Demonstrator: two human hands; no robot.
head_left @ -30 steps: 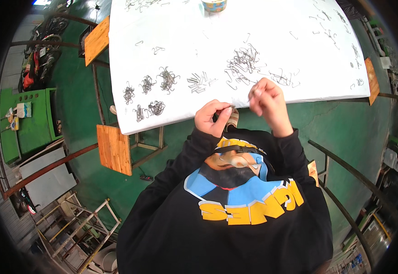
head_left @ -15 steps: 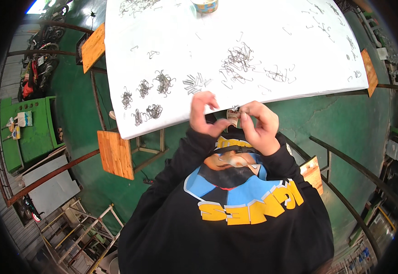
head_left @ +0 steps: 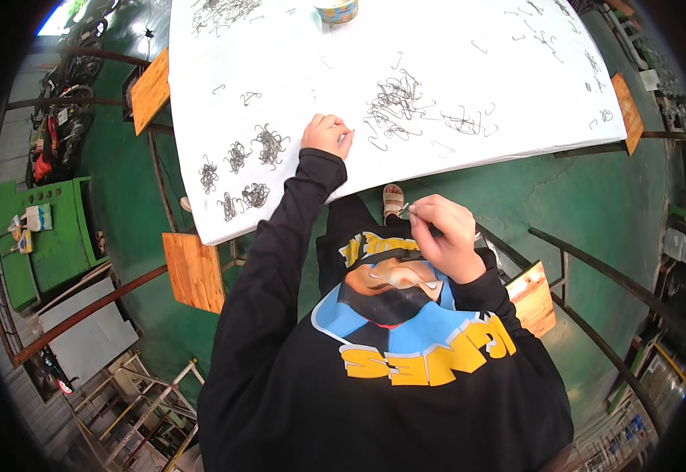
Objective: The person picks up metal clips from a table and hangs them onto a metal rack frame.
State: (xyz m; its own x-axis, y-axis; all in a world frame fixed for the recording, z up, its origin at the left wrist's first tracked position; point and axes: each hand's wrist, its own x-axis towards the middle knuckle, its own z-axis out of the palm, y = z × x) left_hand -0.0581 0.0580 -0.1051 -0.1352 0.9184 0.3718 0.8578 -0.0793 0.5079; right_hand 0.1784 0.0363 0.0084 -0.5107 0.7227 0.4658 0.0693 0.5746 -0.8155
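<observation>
My left hand [head_left: 327, 136] rests on the white table [head_left: 280, 71], over the spot of the short silver strips, which it now hides. Its fingers are closed together, and a small greyish bit shows by the thumb; what they hold is too small to name. Off the table's near edge, in front of my chest, my right hand [head_left: 446, 236] pinches a small metal wire piece [head_left: 404, 209] between thumb and forefinger. Beyond my left hand to the right lies a large loose heap of dark wire hooks [head_left: 395, 98], with a smaller scatter of hooks [head_left: 465, 121] beside it.
Several small clumps of hooks [head_left: 269, 146] lie on the table's left. A patterned round tub [head_left: 336, 11] stands at the far edge, with another hook heap [head_left: 223, 14] to its left. Wooden stools [head_left: 192, 271] and metal rails [head_left: 91, 311] surround the table.
My left hand has left my right hand and moved forward and left onto the table, covering the silver strips. My right hand has shifted slightly down, still pinching the wire piece.
</observation>
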